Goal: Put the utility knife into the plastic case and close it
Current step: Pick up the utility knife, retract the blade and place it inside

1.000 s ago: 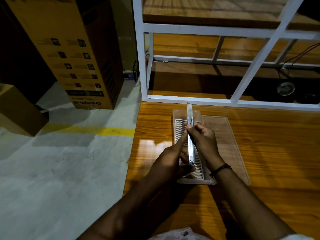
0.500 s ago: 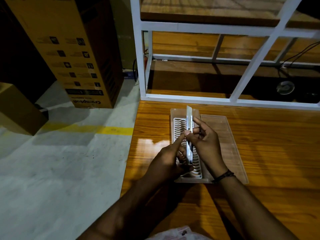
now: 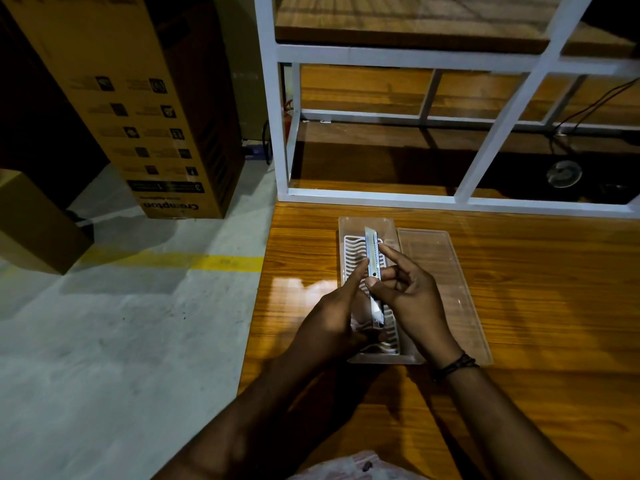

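Note:
A silver utility knife [image 3: 373, 271] is held lengthwise just above the open clear plastic case [image 3: 351, 226], its tip pointing away from me. The case holds a white ribbed insert [image 3: 353, 251], and its clear lid [image 3: 436, 268] lies flat, folded open to the right. My left hand [image 3: 334, 318] grips the knife's near end, with its forefinger lying along the knife's left side. My right hand [image 3: 412, 299] pinches the knife's middle from the right, its forefinger stretched towards the tip.
The case lies near the left edge of a wooden table [image 3: 519, 323]. A white metal frame [image 3: 381, 197] stands along the far side. A tall cardboard box [image 3: 145, 109] and a smaller box [image 3: 31, 220] stand on the concrete floor to the left.
The knife has come lower and nearer to the case insert. My right hand's fingers have shifted along the knife, with the forefinger now stretched out.

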A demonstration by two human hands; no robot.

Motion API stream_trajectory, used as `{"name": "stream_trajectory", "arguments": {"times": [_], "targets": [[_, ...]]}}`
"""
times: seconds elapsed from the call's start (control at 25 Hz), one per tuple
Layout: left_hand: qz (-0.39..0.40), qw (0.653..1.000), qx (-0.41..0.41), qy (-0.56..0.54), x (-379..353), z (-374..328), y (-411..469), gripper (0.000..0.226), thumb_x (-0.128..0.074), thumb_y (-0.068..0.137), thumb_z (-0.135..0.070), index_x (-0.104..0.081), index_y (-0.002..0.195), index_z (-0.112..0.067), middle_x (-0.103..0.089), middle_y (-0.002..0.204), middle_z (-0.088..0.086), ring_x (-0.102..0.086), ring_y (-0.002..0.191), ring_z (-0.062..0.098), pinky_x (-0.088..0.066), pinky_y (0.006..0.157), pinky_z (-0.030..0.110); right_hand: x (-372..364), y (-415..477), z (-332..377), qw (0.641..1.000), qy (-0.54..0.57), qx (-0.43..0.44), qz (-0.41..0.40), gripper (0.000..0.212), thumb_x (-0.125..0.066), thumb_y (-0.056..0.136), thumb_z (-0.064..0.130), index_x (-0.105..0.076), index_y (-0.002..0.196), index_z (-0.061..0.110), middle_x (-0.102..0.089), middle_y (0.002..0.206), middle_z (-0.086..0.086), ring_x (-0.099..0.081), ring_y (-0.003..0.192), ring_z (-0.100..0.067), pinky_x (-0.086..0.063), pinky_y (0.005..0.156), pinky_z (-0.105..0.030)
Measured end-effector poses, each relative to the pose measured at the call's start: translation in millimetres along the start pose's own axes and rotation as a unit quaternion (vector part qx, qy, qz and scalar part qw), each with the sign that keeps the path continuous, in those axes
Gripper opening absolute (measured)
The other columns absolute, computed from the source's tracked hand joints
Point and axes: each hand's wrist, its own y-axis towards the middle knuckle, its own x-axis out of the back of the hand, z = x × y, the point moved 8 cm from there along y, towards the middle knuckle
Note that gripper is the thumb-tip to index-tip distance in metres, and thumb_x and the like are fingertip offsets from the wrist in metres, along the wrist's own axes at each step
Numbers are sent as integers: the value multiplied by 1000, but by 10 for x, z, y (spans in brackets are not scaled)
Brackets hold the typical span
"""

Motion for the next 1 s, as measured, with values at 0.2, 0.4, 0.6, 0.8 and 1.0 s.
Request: {"name": "stream_trajectory", "arguments": {"times": [0.2, 0.4, 0.6, 0.8, 1.0], "targets": [[6, 1000, 10, -4, -10, 44, -4, 118, -89, 75, -20, -14, 164, -40, -70, 111, 1, -62, 85, -6, -51, 77, 16, 6, -46, -37, 1000, -1, 5, 1, 64, -76, 85, 11, -56, 140, 37, -64, 98, -26, -69, 88, -36, -58, 82, -53], [20, 1000, 7, -8, -24, 20, -10, 120, -87, 75, -18, -7, 159, -50, -63, 94, -6, -65, 85, 12, -57, 81, 40, 15, -62, -78, 1000, -11, 1, 1, 66, -78, 82, 16, -56, 139, 41, -66, 103, -20, -71, 94, -32, -60, 85, -52], [22, 1000, 13, -4, -37, 56, -10, 121, -87, 75, -17, -7, 161, -48, -60, 95, -11, -65, 87, 13, -58, 82, 43, 22, -63, -95, 1000, -6, -3, -1, 66, -78, 83, 13, -57, 139, 39, -64, 98, -15, -70, 89, -27, -59, 82, -46], [19, 1000, 11, -4, -35, 62, -11, 121, -86, 76, -16, -7, 161, -50, -60, 97, -17, -63, 85, 6, -58, 81, 35, 23, -86, -81, 1000, -11, -3, 2, 67, -78, 83, 12, -56, 139, 40, -64, 101, -14, -69, 92, -29, -59, 83, -47], [6, 1000, 1, -3, -14, 2, -14, 117, -86, 76, -19, -11, 163, -42, -69, 115, 5, -59, 84, -8, -50, 80, 18, 20, -138, -45, 1000, 2, -5, 10, 69, -77, 83, 7, -55, 141, 37, -62, 101, -6, -67, 90, -23, -59, 84, -44]]}}
